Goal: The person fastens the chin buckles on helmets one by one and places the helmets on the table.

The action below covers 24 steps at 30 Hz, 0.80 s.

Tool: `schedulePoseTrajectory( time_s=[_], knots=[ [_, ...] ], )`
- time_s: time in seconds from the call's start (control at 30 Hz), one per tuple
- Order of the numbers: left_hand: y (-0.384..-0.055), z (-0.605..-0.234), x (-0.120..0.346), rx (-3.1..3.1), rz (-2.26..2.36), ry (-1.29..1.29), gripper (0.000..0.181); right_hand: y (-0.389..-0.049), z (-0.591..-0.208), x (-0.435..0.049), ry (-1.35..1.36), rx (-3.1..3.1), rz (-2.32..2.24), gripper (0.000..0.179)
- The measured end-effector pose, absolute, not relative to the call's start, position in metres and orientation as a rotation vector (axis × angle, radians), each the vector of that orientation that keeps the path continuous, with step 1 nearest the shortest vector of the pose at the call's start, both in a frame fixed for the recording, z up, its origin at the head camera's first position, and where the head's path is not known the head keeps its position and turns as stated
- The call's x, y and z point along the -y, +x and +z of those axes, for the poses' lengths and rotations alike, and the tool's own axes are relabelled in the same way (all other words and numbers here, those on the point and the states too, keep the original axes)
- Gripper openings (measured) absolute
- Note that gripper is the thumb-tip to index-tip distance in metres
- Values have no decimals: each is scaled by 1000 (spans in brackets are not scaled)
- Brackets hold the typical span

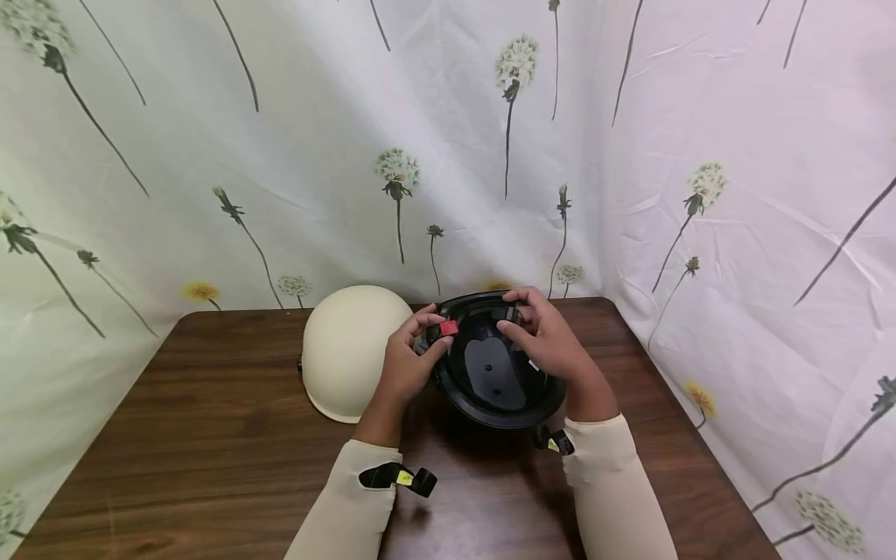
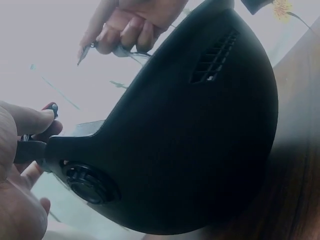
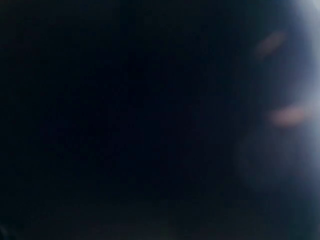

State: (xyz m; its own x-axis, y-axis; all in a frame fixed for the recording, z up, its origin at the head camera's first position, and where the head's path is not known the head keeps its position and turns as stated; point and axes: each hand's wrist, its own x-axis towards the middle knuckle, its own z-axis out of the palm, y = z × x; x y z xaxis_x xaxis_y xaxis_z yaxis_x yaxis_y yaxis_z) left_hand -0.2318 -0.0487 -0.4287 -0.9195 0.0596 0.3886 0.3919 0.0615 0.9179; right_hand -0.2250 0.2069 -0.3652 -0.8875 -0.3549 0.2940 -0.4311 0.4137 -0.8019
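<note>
A black helmet (image 1: 490, 373) is tipped with its hollow inside facing up; the left wrist view shows its outer shell (image 2: 190, 130) with a round dial and a slotted vent. At its left rim my left hand (image 1: 409, 354) pinches a small red-and-black buckle (image 1: 448, 328) between thumb and fingers. My right hand (image 1: 553, 338) is over the right side of the rim, fingers curled about a greyish strap (image 1: 515, 315); that strap is partly hidden. The right wrist view is almost wholly dark and blurred.
A cream helmet (image 1: 353, 350) rests dome up on the brown wooden table (image 1: 231, 435), left of the black one. Behind and to the right hangs a white curtain (image 1: 315, 155) with dandelion prints.
</note>
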Motion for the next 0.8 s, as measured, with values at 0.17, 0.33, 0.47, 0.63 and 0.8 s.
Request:
schedulePoseTrajectory(
  time_s=[0.17, 0.33, 0.47, 0.63, 0.8],
  knots=[
    [-231, -428, 50, 2066, -1965, -489, 33, -226, -368, -202, 746, 2594, 1572, 30],
    [-231, -427, 51, 2083, -1960, -499, 32, -229, -374, -198, 756, 2571, 1584, 29],
    [-230, -426, 52, 2105, -1961, -465, 32, -231, -379, -194, 759, 2526, 1618, 31],
    [-230, -426, 51, 2104, -1975, -450, 32, -234, -384, -190, 775, 2482, 1685, 34],
    [-229, -426, 50, 2103, -1962, -475, 32, -235, -386, -188, 771, 2484, 1717, 36]
  ],
)
